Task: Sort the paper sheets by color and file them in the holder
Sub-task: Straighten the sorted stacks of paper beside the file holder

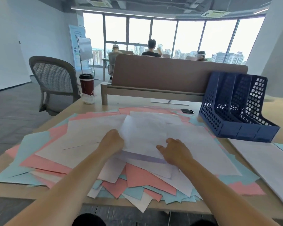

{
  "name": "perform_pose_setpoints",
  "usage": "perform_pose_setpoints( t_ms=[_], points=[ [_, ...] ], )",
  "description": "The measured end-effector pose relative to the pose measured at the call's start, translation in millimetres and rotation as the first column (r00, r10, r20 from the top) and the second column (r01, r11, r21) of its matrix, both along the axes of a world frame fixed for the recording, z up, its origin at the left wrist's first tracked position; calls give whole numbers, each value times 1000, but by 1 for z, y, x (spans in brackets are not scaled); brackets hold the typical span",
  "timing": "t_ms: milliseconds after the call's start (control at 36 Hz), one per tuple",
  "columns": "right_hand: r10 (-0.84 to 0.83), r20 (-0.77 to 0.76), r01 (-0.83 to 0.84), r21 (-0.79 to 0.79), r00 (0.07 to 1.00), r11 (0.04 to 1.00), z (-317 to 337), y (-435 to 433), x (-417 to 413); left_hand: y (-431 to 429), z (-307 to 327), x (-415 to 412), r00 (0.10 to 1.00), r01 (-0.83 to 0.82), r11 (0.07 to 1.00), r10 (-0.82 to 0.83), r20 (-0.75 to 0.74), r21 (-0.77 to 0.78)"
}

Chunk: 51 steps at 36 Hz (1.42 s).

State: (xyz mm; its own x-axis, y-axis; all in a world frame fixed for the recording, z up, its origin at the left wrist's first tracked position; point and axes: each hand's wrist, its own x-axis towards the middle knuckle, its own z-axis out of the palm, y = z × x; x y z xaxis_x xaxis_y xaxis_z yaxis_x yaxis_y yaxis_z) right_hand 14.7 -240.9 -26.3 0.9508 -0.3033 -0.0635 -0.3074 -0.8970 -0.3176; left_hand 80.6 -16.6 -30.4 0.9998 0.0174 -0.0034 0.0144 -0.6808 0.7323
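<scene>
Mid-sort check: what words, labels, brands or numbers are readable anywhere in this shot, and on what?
No text here can be read.
On the cup: a pale mark on the red side, too blurred to read.
On the banner: lines of print, too small to read.
On the top white sheet: faint print, too blurred to read.
On the holder: no label shows.

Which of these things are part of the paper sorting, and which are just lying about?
Job: paper pile; white sheet, gripped by the left hand; right hand on the papers; blue holder; white stack at right.
Lying about: coffee cup; chair; desk divider.
</scene>
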Motion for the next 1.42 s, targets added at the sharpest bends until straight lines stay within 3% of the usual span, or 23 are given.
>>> perform_pose_setpoints(
  t_ms=[417,556,694,806,944,1056,1250,1417],
  points=[
    [-13,-7,13,4,1000,1000,-4,8,6,-11,20,-15,999,-19,1000,19,-45,16],
    [-19,9,19,42,1000,999,-2,6,11,-16,26,-13,997,-44,994,37,-71,-98],
    [21,13,-22,57,1000,998,-4,5,11,-15,24,-8,991,-40,992,25,-128,-118],
    [30,41,-36,149,999,988,2,-2,10,-12,20,-4,994,-64,984,49,-93,-165],
    [-161,-10,161,18,987,987,7,-24,5,-7,23,-7,997,-76,948,78,-6,-308],
    [-208,-117,217,69,971,974,3,-41,2,-14,26,-15,998,-56,905,52,-21,-423],
    [-64,-98,80,167,993,983,10,-42,-13,-39,14,-21,999,-30,928,24,-22,-372],
    [-218,-120,221,9,969,975,11,-63,-11,-68,2,-22,995,-27,954,-4,-102,-297]
  ],
)
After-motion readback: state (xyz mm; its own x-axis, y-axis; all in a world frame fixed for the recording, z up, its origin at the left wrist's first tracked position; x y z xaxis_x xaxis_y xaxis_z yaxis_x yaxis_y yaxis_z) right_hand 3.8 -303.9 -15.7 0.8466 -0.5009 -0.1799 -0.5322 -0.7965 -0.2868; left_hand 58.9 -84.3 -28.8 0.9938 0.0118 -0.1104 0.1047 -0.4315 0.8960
